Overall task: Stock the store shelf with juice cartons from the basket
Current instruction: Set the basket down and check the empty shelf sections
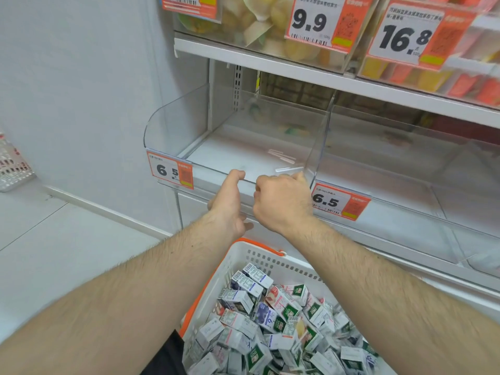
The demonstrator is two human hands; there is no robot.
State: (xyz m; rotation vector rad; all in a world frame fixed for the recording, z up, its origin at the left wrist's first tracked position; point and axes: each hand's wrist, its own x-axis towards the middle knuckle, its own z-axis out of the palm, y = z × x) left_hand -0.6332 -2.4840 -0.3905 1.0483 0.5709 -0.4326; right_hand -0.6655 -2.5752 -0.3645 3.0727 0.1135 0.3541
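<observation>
Basket point(243, 255) cut off at bottom edge; right hand point(282, 203) fingertips hidden behind knuckles.

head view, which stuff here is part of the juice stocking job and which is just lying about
Part of the job:
- juice cartons, heaped in the basket
- white basket with orange rim
- clear shelf bin, front edge held by left hand and right hand

Just lying about:
- straws on the bin floor
- 9.9 price tag on the upper shelf
- second basket at far left
</observation>
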